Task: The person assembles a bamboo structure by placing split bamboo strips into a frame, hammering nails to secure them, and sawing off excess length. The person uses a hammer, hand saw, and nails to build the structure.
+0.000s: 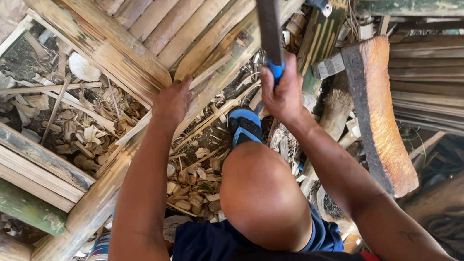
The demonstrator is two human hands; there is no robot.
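Observation:
My right hand grips the blue handle of a long dark blade that points away from me. Just to its left, my left hand presses on a long split bamboo pole, which runs from the lower left up to the upper right under both hands. My bent knee sits between my arms, and beyond it my foot rests in a blue sandal.
Bamboo slats and a flat panel of split bamboo lie ahead. Shavings and chips litter the ground. A rough wooden block stands at right, with stacked strips beyond it. A small tin lies at lower left.

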